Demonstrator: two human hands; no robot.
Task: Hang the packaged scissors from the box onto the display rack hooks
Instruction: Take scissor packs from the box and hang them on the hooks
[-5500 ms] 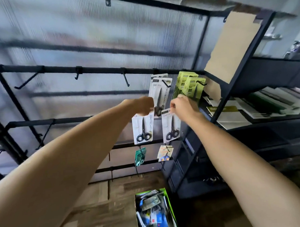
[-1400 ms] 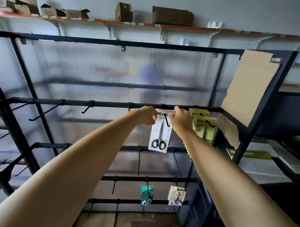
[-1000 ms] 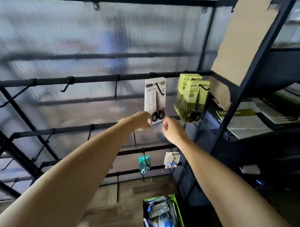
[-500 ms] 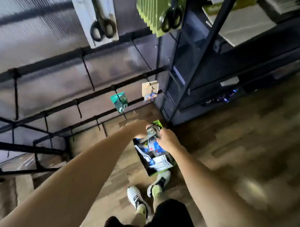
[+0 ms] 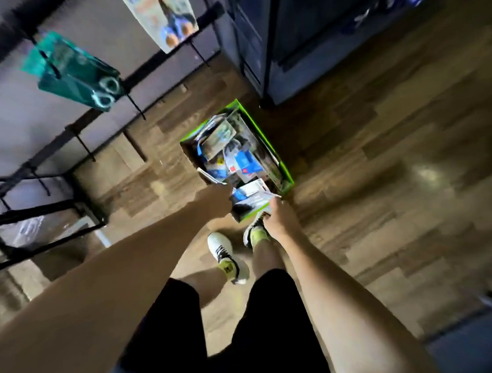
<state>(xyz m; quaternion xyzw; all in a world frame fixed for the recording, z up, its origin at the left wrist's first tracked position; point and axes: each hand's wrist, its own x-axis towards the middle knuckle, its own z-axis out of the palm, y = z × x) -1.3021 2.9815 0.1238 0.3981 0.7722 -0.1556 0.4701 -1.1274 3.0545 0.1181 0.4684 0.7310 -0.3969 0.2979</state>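
Down at the box (image 5: 287, 177) on the floor, that's where the action is now. A second ago both hands were up at the rack beside a freshly hung white pack; now the gaze has swung down and both arms reach low. The left hand (image 5: 216, 200) sits at the near left edge of the box, fingers curled in against a pack (image 5: 249, 201) that lies across the box's near end. Whether it is really gripping I cannot tell, the fingers are hidden. The right hand (image 5: 279, 217) comes in at the near right edge of the box, fingertips touching the same pack's corner; clamped or just touching, again I cannot tell through the blur. More packs are heaped deeper in the box, past the hands. Up and left of the box, a teal pack (image 5: 73, 73) hangs from the rack (image 5: 70, 128), and a pale one (image 5: 168, 20) above the box. So one hanging is done and the next pick is under way, by my reading. Plenty of stock left in there. The shoes (image 5: 227, 254) stand just short of the box.
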